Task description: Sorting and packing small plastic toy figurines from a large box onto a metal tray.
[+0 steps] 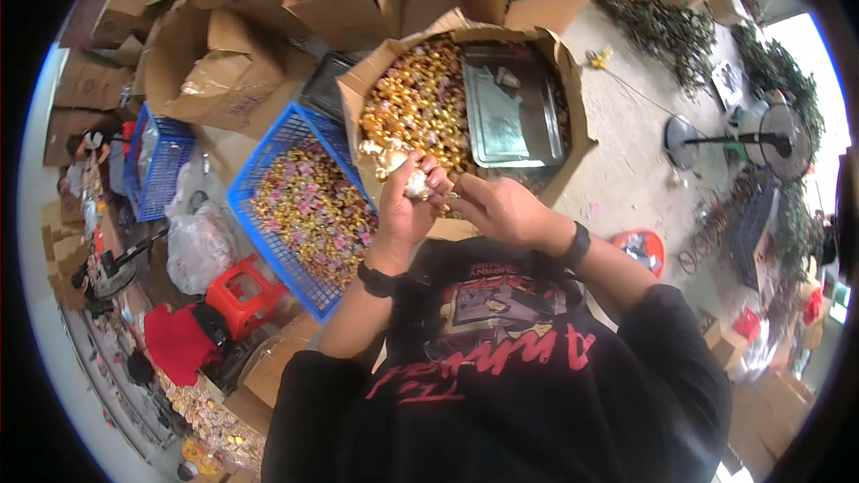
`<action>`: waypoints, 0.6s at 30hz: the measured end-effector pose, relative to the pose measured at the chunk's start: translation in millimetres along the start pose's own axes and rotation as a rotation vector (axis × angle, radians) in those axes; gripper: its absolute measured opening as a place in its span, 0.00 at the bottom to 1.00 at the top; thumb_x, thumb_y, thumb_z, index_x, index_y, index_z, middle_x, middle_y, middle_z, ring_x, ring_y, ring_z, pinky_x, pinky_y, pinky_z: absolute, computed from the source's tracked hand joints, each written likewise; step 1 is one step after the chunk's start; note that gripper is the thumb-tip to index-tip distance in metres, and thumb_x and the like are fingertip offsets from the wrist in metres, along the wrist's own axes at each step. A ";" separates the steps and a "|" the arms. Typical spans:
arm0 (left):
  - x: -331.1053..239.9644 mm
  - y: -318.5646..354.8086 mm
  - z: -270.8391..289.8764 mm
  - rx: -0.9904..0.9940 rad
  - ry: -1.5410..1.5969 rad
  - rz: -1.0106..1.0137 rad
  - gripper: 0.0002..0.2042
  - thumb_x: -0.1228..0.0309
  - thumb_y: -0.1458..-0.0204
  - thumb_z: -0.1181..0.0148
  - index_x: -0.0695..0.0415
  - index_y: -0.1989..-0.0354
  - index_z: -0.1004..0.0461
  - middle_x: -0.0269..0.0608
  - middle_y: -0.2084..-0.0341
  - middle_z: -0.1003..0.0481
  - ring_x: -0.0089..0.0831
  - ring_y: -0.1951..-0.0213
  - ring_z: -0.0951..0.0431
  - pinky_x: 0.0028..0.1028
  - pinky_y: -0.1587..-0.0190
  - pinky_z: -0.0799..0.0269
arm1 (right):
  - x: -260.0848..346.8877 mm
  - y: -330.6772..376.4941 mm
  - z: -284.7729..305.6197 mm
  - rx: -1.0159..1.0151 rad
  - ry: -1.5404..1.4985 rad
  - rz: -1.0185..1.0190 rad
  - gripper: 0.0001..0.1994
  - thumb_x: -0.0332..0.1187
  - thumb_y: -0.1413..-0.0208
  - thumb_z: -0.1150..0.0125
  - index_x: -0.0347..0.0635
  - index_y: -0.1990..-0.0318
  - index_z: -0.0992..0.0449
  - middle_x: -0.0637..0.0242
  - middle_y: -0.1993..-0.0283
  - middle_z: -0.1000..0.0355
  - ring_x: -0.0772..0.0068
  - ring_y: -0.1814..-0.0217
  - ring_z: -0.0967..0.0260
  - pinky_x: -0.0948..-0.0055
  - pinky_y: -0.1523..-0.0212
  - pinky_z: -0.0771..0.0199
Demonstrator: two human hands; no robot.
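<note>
While both forearms reach forward and angle inward, the left hand (403, 210) curls its fingers, its grip closed around a shiny silver-and-gold rounded ornament (417, 184) over the near edge of a big brown cardboard box (578, 94). Just beside it, the right hand (514, 211) is knuckles-up with bent fingers; whether its grip is closed on anything cannot be told. Shiny gold ornaments (403, 98) lie toward the box's left edge.

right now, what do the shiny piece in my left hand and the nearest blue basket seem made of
Shiny piece: silvery, glossy, perhaps foil or coated plastic, from its glints; too small to settle. Blue basket: probably smooth plastic, from its even colour and slotted walls.
</note>
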State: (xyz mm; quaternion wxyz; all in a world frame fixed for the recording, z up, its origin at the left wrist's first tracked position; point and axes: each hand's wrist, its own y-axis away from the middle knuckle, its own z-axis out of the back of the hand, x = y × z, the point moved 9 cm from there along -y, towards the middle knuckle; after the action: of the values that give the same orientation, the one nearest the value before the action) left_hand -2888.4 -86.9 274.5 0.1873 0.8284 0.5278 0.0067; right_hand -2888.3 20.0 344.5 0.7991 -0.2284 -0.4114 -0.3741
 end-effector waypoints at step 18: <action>20.1 -9.1 -117.7 0.062 -0.198 -0.294 0.07 0.68 0.42 0.48 0.52 0.60 0.38 0.33 0.67 0.39 0.24 0.65 0.37 0.25 0.58 0.37 | 46.9 20.8 66.4 -0.279 0.127 0.078 0.09 0.33 0.42 0.41 0.37 0.60 0.31 0.53 0.77 0.31 0.46 0.77 0.31 0.53 0.78 0.34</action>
State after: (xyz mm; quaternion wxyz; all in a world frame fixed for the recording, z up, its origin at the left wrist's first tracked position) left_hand -2912.0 -30.2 377.3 0.2118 0.7444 0.6220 -0.1186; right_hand -2886.4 58.3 419.2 0.7979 -0.3289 -0.2949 -0.4100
